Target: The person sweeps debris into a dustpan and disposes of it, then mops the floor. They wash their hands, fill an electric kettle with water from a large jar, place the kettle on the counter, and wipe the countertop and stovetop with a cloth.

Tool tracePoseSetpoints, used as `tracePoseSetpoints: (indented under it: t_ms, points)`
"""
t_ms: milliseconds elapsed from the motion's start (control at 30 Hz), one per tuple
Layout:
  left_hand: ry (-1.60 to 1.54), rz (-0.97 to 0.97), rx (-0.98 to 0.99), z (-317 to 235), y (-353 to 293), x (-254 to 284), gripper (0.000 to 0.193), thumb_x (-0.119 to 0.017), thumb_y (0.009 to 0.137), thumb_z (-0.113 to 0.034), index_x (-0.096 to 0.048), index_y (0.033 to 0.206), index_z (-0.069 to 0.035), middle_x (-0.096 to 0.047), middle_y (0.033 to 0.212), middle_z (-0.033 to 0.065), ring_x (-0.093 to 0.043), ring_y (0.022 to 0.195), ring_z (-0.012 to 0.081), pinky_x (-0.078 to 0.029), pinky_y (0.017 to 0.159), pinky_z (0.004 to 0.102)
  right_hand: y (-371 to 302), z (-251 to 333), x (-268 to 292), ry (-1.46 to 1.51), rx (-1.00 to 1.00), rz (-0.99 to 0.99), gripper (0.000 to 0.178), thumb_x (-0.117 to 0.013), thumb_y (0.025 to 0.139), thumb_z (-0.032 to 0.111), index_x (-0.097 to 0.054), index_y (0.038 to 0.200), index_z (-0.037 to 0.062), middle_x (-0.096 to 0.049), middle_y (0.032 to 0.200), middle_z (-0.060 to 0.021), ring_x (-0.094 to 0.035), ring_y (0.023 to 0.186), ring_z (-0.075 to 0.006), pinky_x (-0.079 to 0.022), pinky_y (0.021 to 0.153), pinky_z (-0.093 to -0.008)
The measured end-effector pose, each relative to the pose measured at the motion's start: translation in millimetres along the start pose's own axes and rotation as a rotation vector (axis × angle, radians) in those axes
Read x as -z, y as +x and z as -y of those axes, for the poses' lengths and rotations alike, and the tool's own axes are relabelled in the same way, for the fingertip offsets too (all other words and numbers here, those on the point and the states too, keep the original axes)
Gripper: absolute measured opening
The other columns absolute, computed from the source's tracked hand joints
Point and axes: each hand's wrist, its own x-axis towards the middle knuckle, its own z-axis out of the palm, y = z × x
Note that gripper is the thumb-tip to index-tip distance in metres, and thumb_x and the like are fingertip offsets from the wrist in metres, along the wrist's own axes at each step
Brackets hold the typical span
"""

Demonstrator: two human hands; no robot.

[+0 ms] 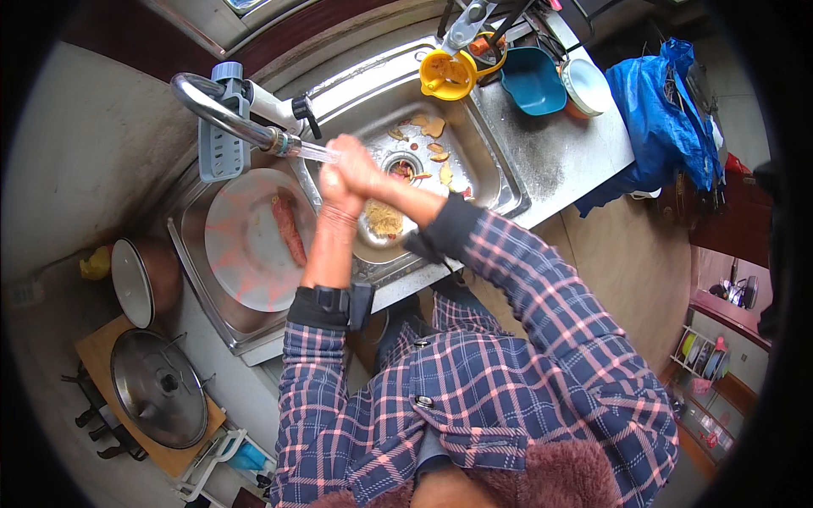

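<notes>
The left hand (339,188) and right hand (356,164) clasp at the tap's (254,133) stream (315,152); I cannot tell whether they hold anything. Bodyward of the tap, the root (289,229) lies in the bowl (241,233), probably stiff, slippery if wet, best gripped mid-length.

The bendy, shiny silver faucet (222,120) curves over the sink (495,165) (it's turned on), and clear water (315,152) runs out its tip.

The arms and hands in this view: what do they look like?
The left hand and right hand are gloveless. The left sleeve and right sleeve are navy plaid with pink and pale lines, ending in dark cuffs. A black strap sits at the left wrist.
</notes>
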Motion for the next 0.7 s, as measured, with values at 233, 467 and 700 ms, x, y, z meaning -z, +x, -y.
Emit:
tracePoseSetpoints:
  t_ms: [233, 467, 700]
  points:
    - [-0.026, -0.176, 0.053, -0.4, -14.6, -15.9, 0.040, -0.038, 0.096, -0.035, -0.049, 0.116, -0.002, -0.056, 0.112, 0.0118, -0.052, 0.110, 0.0244, -0.043, 0.095, 0.0392, -7.5, -18.1, -14.8, -0.140, 0.091, -0.423, 0.033, -0.047, 0.082, 0.029, -0.061, 0.079, -0.0002, -0.061, 0.079, -0.0232, -0.059, 0.076, -0.0370, -0.047, 0.070, -0.0484]
    - [-0.272, -0.188, 0.050, 16.1, -15.6, -47.0, 0.055, -0.036, 0.096, -0.036, -0.034, 0.134, 0.003, -0.037, 0.140, 0.0176, -0.029, 0.134, 0.0304, -0.021, 0.113, 0.0428, 18.9, -66.9, 24.0, 1.565, -0.659, 0.270, 0.022, -0.053, 0.091, 0.023, -0.059, 0.096, 0.0026, -0.063, 0.099, -0.0177, -0.062, 0.094, -0.0269, -0.051, 0.084, -0.0386]
    - [-0.507, -0.237, -0.147, 32.0, 24.8, -30.3, 0.041, -0.049, 0.093, -0.035, -0.040, 0.131, -0.020, -0.033, 0.138, 0.0159, -0.041, 0.122, 0.0431, -0.030, 0.107, 0.0554, -21.1, -40.1, 20.4, 2.179, -0.323, 0.406, 0.045, -0.060, 0.087, 0.023, -0.046, 0.123, 0.0021, -0.057, 0.115, -0.0163, -0.058, 0.103, -0.0283, -0.048, 0.093, -0.0434]
